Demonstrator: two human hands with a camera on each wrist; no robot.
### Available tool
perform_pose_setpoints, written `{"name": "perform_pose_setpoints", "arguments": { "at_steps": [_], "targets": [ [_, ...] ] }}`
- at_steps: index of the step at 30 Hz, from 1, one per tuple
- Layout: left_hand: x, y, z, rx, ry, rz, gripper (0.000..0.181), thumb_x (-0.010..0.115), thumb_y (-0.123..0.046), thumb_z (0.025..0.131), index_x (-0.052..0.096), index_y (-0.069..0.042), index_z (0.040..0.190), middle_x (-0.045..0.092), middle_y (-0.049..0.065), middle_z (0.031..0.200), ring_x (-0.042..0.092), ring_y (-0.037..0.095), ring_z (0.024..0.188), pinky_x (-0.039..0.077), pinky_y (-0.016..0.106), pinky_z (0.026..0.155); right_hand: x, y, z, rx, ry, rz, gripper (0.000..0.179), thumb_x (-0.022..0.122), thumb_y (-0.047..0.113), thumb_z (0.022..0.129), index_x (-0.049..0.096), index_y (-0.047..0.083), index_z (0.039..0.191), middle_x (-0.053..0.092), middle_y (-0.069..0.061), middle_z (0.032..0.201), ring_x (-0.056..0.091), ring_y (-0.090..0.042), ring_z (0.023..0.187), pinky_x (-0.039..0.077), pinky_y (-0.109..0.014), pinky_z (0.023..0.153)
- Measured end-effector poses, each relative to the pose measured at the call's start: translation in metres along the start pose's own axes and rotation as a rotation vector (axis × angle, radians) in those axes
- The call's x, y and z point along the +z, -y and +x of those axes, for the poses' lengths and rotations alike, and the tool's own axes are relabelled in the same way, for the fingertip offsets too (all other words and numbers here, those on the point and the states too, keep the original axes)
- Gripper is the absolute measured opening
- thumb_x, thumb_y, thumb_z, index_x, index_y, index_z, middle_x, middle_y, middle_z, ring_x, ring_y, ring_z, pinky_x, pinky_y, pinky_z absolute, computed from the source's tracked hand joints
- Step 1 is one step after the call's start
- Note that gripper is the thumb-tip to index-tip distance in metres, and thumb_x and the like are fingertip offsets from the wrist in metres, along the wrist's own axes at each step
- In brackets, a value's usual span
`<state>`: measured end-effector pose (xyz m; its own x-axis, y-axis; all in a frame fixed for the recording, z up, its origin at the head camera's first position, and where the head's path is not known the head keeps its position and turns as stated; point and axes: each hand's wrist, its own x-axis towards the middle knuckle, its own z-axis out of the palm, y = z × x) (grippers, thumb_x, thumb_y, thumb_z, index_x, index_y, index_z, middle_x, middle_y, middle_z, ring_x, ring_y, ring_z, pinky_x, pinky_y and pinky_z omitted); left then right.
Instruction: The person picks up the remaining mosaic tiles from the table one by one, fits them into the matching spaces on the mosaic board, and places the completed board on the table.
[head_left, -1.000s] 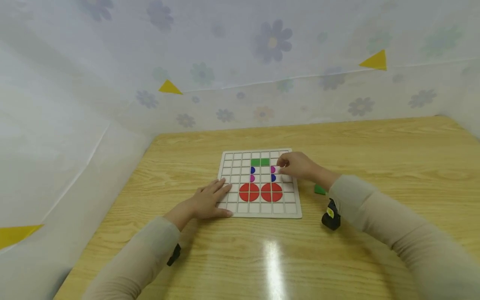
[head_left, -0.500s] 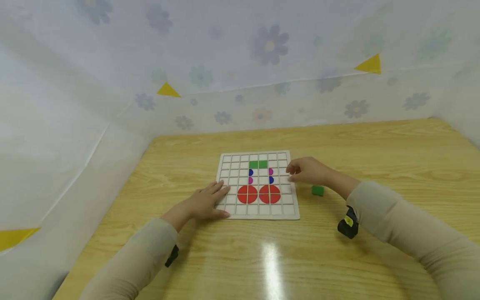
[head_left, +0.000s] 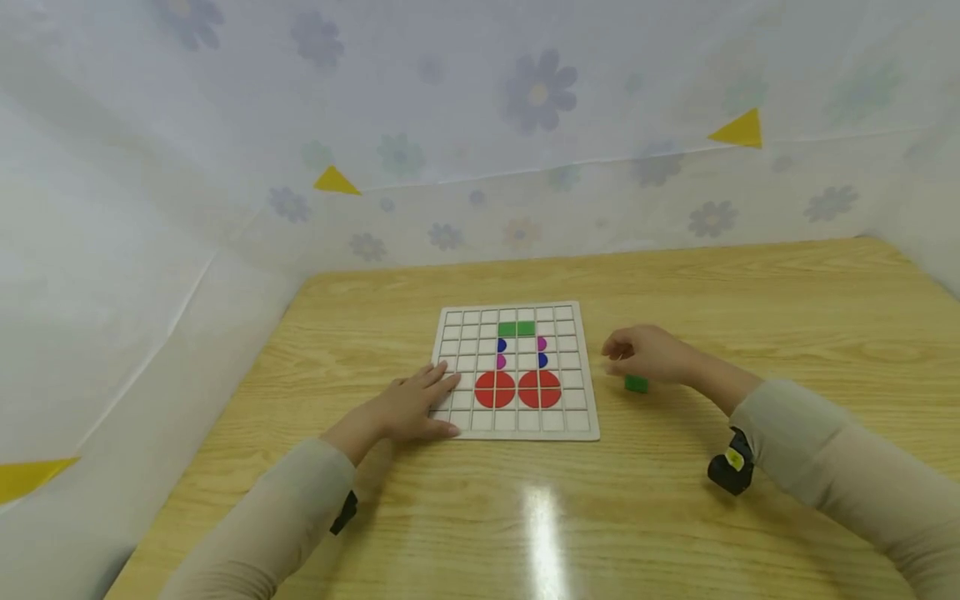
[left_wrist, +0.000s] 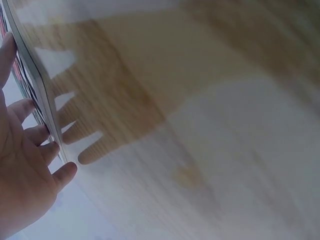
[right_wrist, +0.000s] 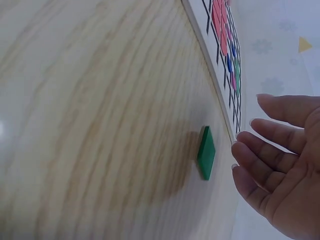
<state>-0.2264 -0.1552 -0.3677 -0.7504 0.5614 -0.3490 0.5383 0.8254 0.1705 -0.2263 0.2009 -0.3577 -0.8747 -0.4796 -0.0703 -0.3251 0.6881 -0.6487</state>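
Head cam: high, looks fwd and down over whole bench [head_left: 675, 517], grid board [head_left: 517, 429] centre, both hands in shot. Left wrist cam: v. close, low along bench, sees board edge [left_wrist: 37, 90]. Right wrist cam: close, skims bench, sees green tile [right_wrist: 205, 152] and board. All three share board.

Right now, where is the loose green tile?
In the head view the green tile lies flat on the table, just right of the board and off it, directly beneath the right hand, which hovers without touching it.
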Motion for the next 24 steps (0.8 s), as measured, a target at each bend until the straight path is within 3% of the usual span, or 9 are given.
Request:
{"name": "perform_pose_setpoints", "arguments": {
  "at_steps": [12,24],
  "targets": [
    [0.002,0.0,0.0,-0.004,0.001,-0.013,0.079,0.048,-0.057,0.078,0.017,-0.018,0.139,0.007,0.008,0.143,0.004,0.026,0.129,0.018,0.053,0.094,-0.005,-0.017,-0.023,0.054,0.013,-0.013,0.035,0.06,0.016,0.081,0.054,-0.008,0.105,0.057,-0.015,0.099,0.052,-0.031,0.091,0.042,-0.041,0.075],
    [-0.001,-0.003,0.0,-0.019,0.002,-0.031,0.079,0.05,-0.055,0.077,0.018,-0.018,0.139,0.008,0.008,0.143,0.004,0.026,0.129,0.018,0.052,0.095,-0.003,-0.021,-0.024,0.072,-0.006,-0.058,0.031,0.065,0.013,0.076,0.057,-0.007,0.098,0.059,-0.011,0.089,0.054,-0.026,0.082,0.043,-0.039,0.069]
  ]
}}
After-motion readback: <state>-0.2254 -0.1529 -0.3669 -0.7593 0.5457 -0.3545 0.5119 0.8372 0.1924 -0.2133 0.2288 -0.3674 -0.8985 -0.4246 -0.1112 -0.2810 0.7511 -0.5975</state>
